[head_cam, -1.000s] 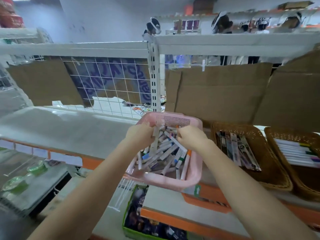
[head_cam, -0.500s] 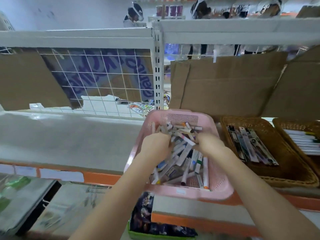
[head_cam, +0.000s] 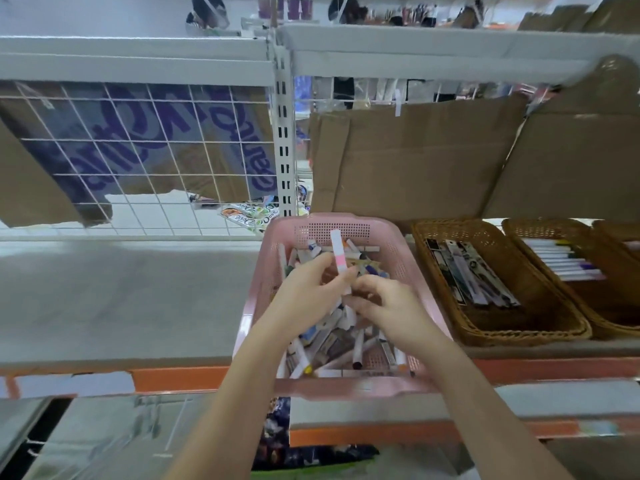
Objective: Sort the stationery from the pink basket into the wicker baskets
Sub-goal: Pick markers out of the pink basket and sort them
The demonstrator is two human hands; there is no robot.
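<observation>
The pink basket [head_cam: 346, 226] stands on the grey shelf, filled with several mixed pens and markers [head_cam: 332, 344]. Both hands are over it. My left hand [head_cam: 308, 296] pinches a white marker with a pink band [head_cam: 338, 254], which points up and away. My right hand [head_cam: 384, 303] hovers just beside it with fingers curled, thumb and fingertips near the marker's lower end; whether it touches the marker is unclear. To the right sit two wicker baskets: the near one [head_cam: 450, 327] holds flat dark packaged items, the far one [head_cam: 519, 230] holds white pens.
The grey shelf [head_cam: 121, 299] stretches left of the pink basket. A white wire grid [head_cam: 138, 150] and cardboard sheets [head_cam: 415, 157] back the shelf. A white upright post [head_cam: 284, 133] stands behind the basket. Lower shelves with goods lie below the orange edge [head_cam: 180, 379].
My left hand has lifted a white and pink marker out of the pile. My right hand has moved in toward it. The view has come closer to the pink basket.
</observation>
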